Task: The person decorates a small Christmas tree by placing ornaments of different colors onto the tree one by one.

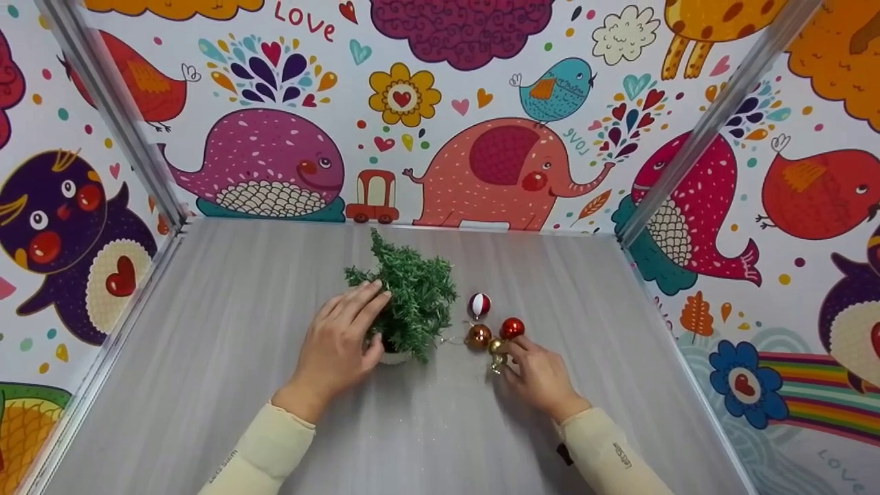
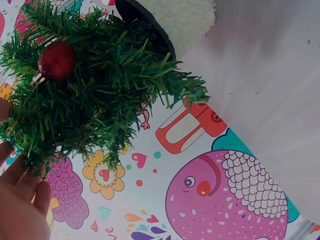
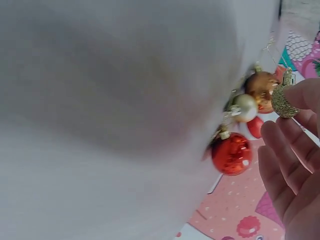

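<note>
In the head view a small artificial Christmas tree (image 1: 416,299) stands on the table in a pale pot (image 1: 395,358). My left hand (image 1: 342,342) rests against its left side, fingers stretched over the branches. A red glitter bauble (image 2: 57,61) hangs among the branches in the left wrist view. Between thumb and fingertips my right hand (image 1: 543,377) pinches a gold glitter bauble (image 3: 284,101). Close beside it lie a shiny red bauble (image 3: 232,154), a pale gold bauble (image 3: 245,108) and a copper bauble (image 1: 478,337).
Behind the copper bauble lies a red-and-white striped bauble (image 1: 480,304). The grey table (image 1: 227,309) is enclosed by printed wall panels (image 1: 440,89) at the back and sides, with metal strips (image 1: 653,165) along the corners.
</note>
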`<state>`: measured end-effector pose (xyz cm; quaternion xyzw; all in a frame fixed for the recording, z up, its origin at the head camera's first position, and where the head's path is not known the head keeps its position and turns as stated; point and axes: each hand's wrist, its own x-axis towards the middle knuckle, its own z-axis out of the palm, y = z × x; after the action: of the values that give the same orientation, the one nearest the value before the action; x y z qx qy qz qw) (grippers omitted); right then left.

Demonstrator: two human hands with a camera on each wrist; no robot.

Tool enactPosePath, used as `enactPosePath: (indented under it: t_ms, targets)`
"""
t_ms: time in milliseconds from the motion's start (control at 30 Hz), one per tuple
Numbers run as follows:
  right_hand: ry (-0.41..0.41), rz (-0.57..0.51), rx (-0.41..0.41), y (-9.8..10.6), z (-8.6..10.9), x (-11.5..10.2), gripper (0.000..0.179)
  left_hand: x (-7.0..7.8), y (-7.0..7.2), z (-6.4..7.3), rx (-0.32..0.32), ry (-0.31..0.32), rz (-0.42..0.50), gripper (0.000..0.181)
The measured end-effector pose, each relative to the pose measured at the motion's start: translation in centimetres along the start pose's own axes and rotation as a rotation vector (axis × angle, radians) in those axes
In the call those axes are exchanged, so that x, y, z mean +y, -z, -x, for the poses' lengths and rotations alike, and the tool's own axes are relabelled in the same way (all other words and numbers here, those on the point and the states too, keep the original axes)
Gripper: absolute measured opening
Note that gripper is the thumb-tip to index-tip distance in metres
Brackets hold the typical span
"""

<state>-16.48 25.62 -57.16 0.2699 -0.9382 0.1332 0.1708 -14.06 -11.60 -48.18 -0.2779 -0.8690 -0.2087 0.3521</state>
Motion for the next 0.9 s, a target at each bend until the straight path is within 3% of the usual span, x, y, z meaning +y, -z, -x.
enactPosePath:
  t_ms: [233, 633, 900]
  targets:
    - [-0.011, -0.056, 0.020, 1.2, -0.4, -1.7, 0.027, 0.2, -0.2, 0.1, -0.006, 0.000, -0.005, 0.060]
    - [0.087, -0.183, 0.160, 3.3, -3.9, -5.4, 0.026, -0.2, 0.6, -0.2, -0.002, 0.002, -0.028, 0.059]
    - [0.098, -0.308, 0.241, 4.6, -4.6, -7.1, 0.027, 0.2, -0.1, 0.0, 0.025, -0.003, -0.017, 0.059]
